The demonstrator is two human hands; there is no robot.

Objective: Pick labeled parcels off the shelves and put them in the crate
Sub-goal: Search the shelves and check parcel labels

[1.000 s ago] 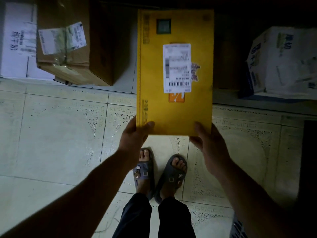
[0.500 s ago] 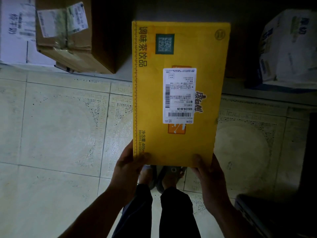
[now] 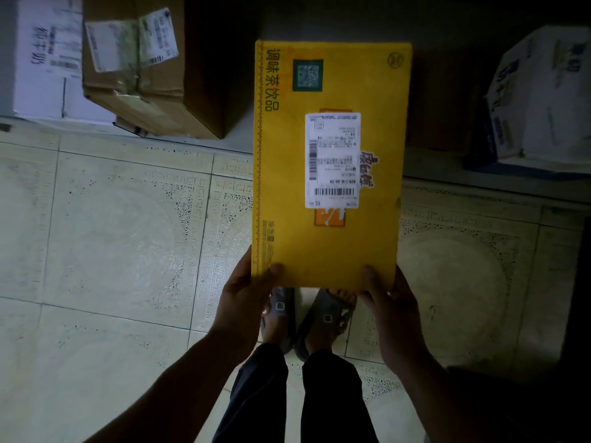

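A long yellow carton [image 3: 367, 251] with a white shipping label [image 3: 332, 159] and a green QR patch hangs level over the tiled floor in front of me. My left hand [image 3: 246, 292] grips its near left corner, thumb on top. My right hand [image 3: 390, 302] grips the near right corner the same way. The fingers under the carton are hidden. The crate cannot be made out for sure; a dark shape [image 3: 511, 388] sits at the lower right.
A low shelf edge [image 3: 479, 183] runs across the top. On it stand a brown labelled box [image 3: 153, 68], a white box [image 3: 35, 55] at the far left and a white and blue box [image 3: 543, 97] at the right. My sandalled feet [image 3: 307, 318] stand below the carton.
The yellow carton has come out from the shelf toward me and now hangs over the floor above my feet. Both hands keep the same grip on its near corners.
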